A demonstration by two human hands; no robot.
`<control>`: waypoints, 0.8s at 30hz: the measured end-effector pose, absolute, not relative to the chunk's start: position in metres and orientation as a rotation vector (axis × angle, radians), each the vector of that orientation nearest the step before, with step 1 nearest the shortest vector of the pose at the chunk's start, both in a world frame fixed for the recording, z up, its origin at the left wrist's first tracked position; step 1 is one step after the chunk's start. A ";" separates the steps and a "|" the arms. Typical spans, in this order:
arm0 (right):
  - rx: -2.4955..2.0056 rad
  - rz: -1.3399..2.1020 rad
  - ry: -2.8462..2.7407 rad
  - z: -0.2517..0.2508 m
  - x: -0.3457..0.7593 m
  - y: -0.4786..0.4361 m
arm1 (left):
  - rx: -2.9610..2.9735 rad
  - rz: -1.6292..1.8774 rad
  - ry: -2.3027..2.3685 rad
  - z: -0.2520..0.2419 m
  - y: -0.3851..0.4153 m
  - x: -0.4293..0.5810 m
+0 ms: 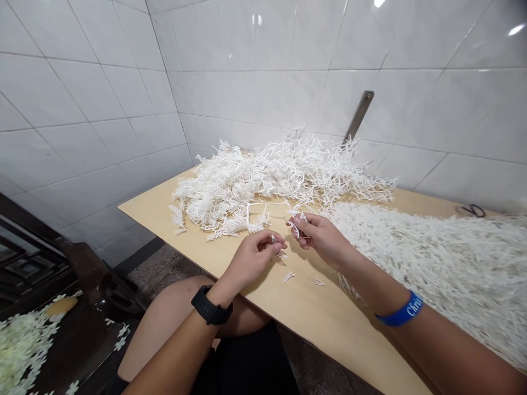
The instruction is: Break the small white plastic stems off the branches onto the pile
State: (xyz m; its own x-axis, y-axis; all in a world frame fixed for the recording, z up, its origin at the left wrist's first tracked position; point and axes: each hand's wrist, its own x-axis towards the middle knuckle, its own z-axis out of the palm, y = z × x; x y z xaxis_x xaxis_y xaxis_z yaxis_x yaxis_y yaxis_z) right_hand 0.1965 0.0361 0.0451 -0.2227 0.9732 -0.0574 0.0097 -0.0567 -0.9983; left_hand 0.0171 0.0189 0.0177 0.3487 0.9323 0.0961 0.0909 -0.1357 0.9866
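Over the front of the wooden board, my left hand (259, 253) pinches a small white branched plastic sprig (275, 240) between thumb and fingers. Just to its right, my right hand (315, 233) is closed on a curved white plastic stem piece (295, 229); part of it is hidden by the fingers. A thin white plastic strip (269, 203) bends behind both hands, and I cannot tell whether it joins the held piece. Two loose sprigs lie below the hands: one short (289, 277), the other fanned out (317, 281).
A tangled heap of white branched plastic (263, 170) covers the back of the board (164, 211). To the right spreads a large pile of small white sprigs (432, 258). A metal bar (359, 116) leans against the tiled wall. Pale plastic flowers (24, 343) lie on a dark chair at left.
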 end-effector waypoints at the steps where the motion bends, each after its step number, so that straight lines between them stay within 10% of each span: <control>1: -1.147 1.427 -1.336 0.044 0.198 0.037 | 1.529 0.956 0.974 0.017 0.018 0.018; 24: -0.811 1.226 -2.124 0.023 0.143 -0.030 | 0.848 1.522 0.985 0.020 0.045 -0.015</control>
State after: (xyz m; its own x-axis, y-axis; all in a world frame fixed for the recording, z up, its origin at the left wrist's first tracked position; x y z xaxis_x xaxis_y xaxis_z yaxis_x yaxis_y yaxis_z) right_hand 0.1429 -0.0301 0.0231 -0.6657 0.7287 0.1608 0.2251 0.4015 -0.8878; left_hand -0.0151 0.0451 0.0198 -0.1634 0.9865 0.0096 -0.3951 -0.0743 0.9156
